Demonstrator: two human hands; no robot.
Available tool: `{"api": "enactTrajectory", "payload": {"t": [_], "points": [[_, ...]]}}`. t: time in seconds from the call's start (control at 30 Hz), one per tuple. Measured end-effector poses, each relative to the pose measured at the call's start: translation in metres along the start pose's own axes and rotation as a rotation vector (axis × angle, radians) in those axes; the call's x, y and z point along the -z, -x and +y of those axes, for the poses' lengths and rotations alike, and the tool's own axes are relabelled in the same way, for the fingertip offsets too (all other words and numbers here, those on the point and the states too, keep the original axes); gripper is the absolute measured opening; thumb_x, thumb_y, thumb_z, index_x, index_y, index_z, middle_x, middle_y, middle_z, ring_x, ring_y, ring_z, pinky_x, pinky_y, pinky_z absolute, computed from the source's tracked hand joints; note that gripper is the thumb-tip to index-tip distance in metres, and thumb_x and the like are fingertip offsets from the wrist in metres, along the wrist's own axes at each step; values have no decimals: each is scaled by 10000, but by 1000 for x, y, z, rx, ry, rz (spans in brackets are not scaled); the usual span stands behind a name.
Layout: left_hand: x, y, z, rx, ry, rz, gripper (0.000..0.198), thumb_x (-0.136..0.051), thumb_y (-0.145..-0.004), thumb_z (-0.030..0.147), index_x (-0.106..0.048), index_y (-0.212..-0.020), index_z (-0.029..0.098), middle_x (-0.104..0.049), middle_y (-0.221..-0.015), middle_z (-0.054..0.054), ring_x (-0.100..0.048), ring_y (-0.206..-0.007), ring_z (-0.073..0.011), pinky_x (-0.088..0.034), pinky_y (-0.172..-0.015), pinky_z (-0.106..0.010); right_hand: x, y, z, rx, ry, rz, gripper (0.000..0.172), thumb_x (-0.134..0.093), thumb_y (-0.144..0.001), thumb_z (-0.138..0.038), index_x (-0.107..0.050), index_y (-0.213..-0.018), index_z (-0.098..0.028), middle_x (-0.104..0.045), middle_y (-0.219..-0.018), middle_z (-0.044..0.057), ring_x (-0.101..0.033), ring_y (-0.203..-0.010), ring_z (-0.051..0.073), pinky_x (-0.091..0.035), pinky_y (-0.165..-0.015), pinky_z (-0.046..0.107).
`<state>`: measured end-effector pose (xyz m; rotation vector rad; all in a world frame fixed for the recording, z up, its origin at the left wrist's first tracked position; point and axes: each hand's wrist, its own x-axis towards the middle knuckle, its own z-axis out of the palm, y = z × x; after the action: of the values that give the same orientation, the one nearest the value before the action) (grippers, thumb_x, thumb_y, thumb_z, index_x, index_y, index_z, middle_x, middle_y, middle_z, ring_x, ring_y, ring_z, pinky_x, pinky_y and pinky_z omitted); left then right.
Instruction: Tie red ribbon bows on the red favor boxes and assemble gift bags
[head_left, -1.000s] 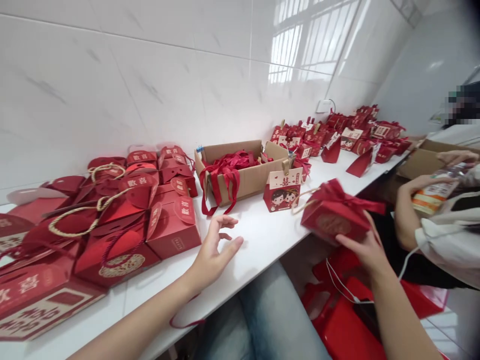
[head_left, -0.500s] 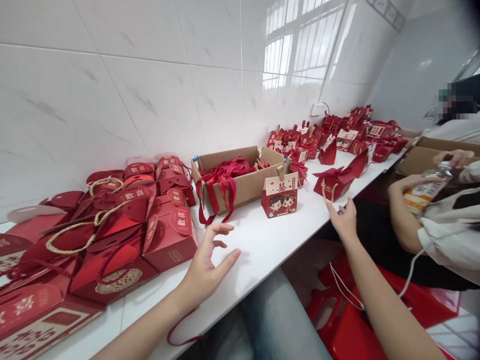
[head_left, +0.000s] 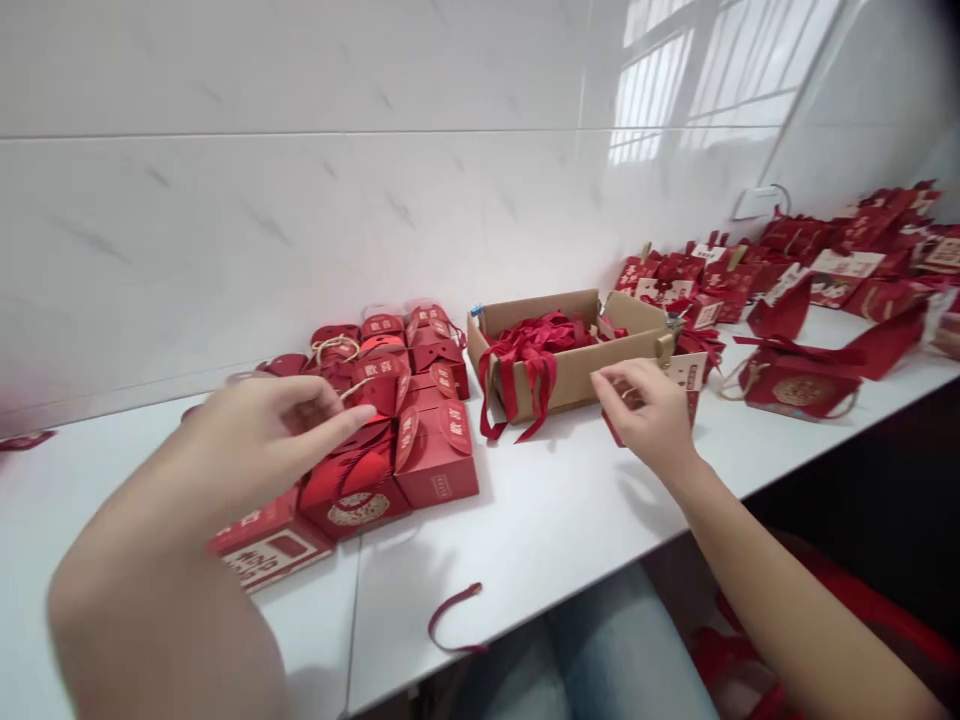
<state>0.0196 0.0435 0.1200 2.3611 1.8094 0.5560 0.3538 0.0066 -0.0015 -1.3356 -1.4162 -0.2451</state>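
My left hand [head_left: 262, 440] hovers over the cluster of red gift boxes [head_left: 439, 465] at the left, thumb stretched out apart from its curled fingers. A rope handle [head_left: 335, 347] rises from one box behind it; whether my fingertips touch any handle is hidden. My right hand [head_left: 646, 408], fingers loosely bent and nothing seen in them, is in front of a small red and cream printed box [head_left: 694, 373]. Farther right stands a red box with rope handles [head_left: 802, 380], apart from my hand. A dark red ribbon strip [head_left: 450, 605] lies near the table's front edge.
An open cardboard box [head_left: 581, 375] full of red ribbons [head_left: 536, 340] stands by the tiled wall. Many finished-looking red boxes [head_left: 825, 250] crowd the table's far right. A red stool [head_left: 862, 590] is below, and part of another person's hand [head_left: 946, 335] shows at the right edge.
My view has turned left. My right hand has left the rope-handled red box and moved toward the printed box. My left hand has gone up and left over the red gift boxes.
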Motion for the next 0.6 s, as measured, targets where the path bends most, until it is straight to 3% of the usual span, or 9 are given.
{"api": "enactTrajectory", "payload": {"t": [0.1, 0.2, 0.27, 0.37, 0.47, 0.53, 0.6], "points": [[-13, -9, 2, 43, -270, -247, 386, -576, -703, 585, -581, -623, 208, -603, -590, 7, -548, -553, -178, -322, -497, -254, -35, -1, -5, -65, 39, -237, 316, -616, -776, -484, -666, -790, -172, -609, -786, 62, -554, -602, 146, -482, -597, 312], [-32, -19, 14, -21, -308, -313, 404, -532, -703, 608, -539, -601, 217, -621, -630, -27, -545, -548, -209, -300, -464, -279, -60, 2, -3, -104, 136, -299, 286, -629, -765, -452, -667, -788, -170, -597, -820, 66, -551, -619, 153, -474, -631, 330], [-44, -25, 20, -76, -306, -345, 377, -518, -711, 571, -506, -594, 213, -621, -653, -49, -536, -537, -215, -299, -470, -287, -65, 2, -3, -108, 130, -297, 211, -598, -798, -368, -662, -776, -168, -603, -813, 60, -549, -619, 150, -466, -642, 328], [-58, -34, 21, -117, -283, -406, 302, -527, -702, 473, -471, -572, 207, -615, -673, -69, -533, -532, -216, -304, -477, -290, -55, -3, -9, -136, -14, -240, 179, -597, -801, -331, -651, -757, -166, -620, -774, 48, -551, -602, 140, -461, -600, 300], [-64, -40, 15, -138, -261, -434, 188, -514, -675, 344, -474, -555, 204, -607, -654, -68, -533, -524, -213, -309, -480, -295, -31, -11, -20, -148, -155, -107, 169, -621, -789, -335, -631, -752, -170, -617, -744, 39, -555, -609, 138, -451, -541, 274], [-64, -41, 13, -148, -251, -449, 121, -496, -653, 297, -500, -575, 204, -610, -657, -69, -538, -524, -215, -308, -474, -297, -12, -16, -31, -100, -228, 22, 134, -630, -786, -306, -614, -744, -179, -623, -846, 56, -595, -730, 162, -485, -611, 292], [-62, -40, 14, -165, -236, -469, 104, -489, -645, 290, -529, -604, 204, -619, -675, -68, -550, -534, -215, -310, -467, -294, 6, -21, -43, -56, -318, 142, 119, -623, -787, -262, -590, -695, -194, -624, -945, 62, -603, -923, 206, -501, -787, 367]]}}
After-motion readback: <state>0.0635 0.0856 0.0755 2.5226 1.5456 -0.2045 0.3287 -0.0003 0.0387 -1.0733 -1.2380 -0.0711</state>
